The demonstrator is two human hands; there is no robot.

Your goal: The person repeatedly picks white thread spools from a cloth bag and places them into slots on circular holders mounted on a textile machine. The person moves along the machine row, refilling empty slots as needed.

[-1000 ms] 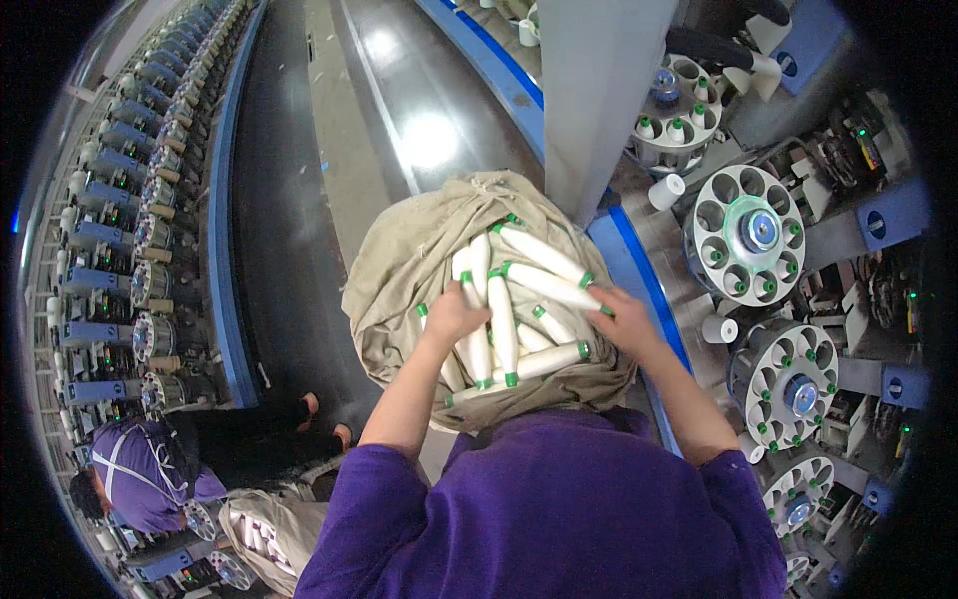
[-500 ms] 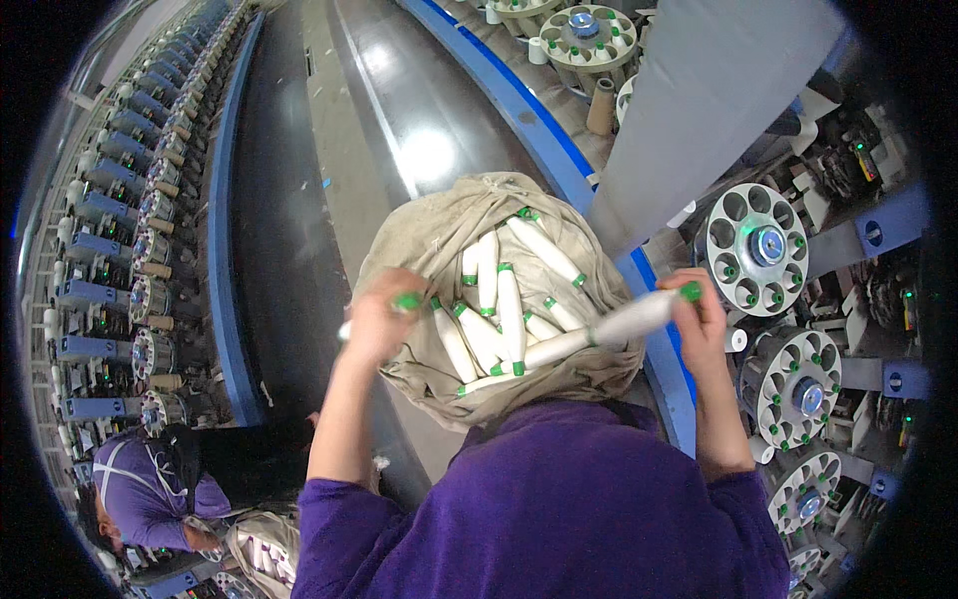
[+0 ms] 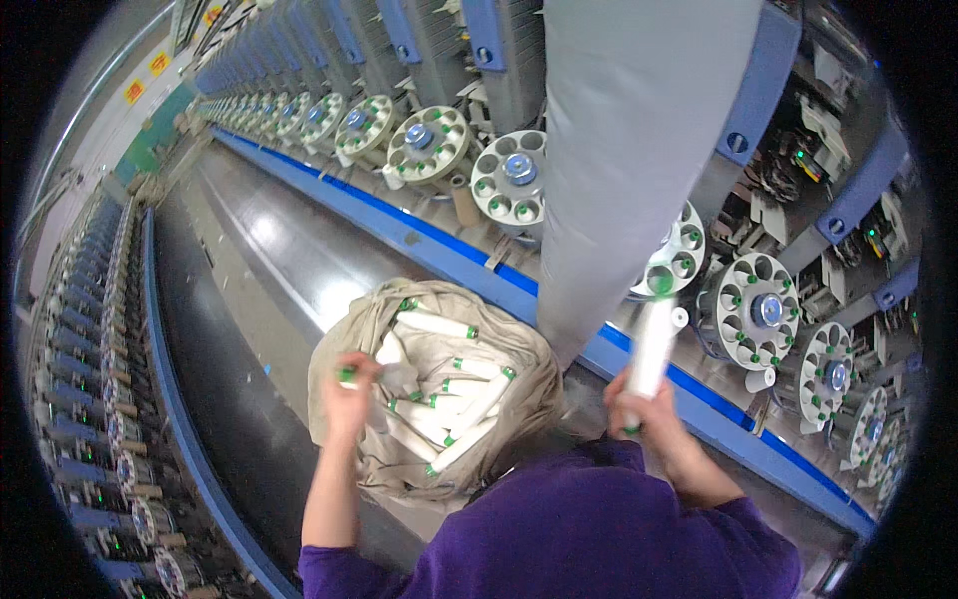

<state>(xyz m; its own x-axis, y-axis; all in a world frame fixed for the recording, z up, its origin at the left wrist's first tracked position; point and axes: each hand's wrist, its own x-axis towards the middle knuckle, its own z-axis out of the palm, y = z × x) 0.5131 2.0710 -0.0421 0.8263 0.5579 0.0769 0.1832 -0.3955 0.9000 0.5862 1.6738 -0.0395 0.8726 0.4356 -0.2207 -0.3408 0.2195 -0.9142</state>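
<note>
A beige cloth sack (image 3: 349,344) hangs in front of me, full of white yarn bobbins with green ends (image 3: 439,384). My left hand (image 3: 347,394) is closed around one bobbin at the sack's left rim. My right hand (image 3: 639,399) grips another white bobbin (image 3: 654,344) and holds it upright, its top end near a round white holder wheel (image 3: 674,265) on the machine to the right.
A row of round white holder wheels (image 3: 514,180) runs along the blue-edged machine (image 3: 449,245) on the right. A wide grey column (image 3: 629,140) stands before it. Another machine row (image 3: 100,399) lines the left side of the shiny aisle floor (image 3: 269,250).
My view has swung up toward the machine. My right hand has lifted its bobbin out of the sack and up to the wheels. My left hand has stayed at the sack's left rim.
</note>
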